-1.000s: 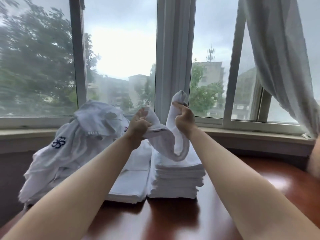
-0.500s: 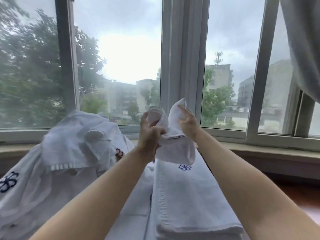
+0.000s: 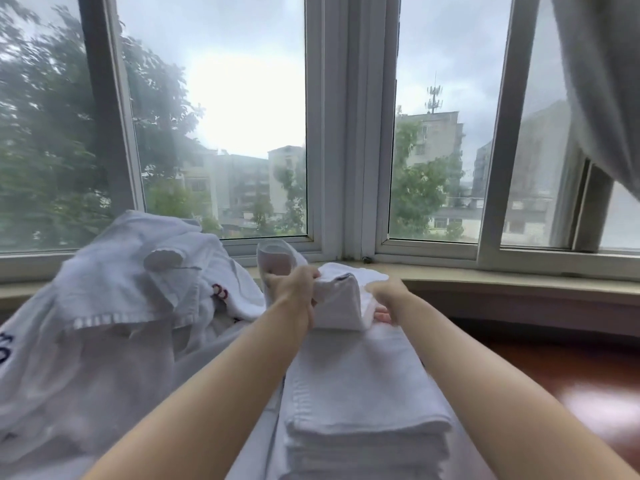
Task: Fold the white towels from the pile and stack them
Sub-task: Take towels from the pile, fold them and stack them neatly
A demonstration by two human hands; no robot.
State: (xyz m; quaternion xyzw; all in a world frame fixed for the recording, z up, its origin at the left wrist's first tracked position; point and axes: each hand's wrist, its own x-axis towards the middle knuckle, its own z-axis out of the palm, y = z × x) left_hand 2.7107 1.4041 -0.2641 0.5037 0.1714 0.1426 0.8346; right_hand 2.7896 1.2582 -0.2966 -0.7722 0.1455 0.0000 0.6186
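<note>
A small white towel [image 3: 341, 299], folded over on itself, lies at the far end of the stack of folded white towels [image 3: 363, 410]. My left hand [image 3: 294, 289] grips its left side, with a loose end sticking up behind the fingers. My right hand [image 3: 386, 296] holds the towel's right side, fingers curled under its edge against the stack. To the left rises the loose pile of unfolded white towels [image 3: 114, 306] with dark embroidered marks.
A second, lower stack of folded towels [image 3: 263, 438] sits between the pile and the main stack. The dark wooden table [image 3: 571, 386] shows at the right. A windowsill [image 3: 519, 282] and windows run behind. A grey curtain [image 3: 602, 84] hangs at top right.
Both hands have come down from chest height, bringing the towel onto the far end of the stack. The camera has moved closer and looks more steeply onto the stack.
</note>
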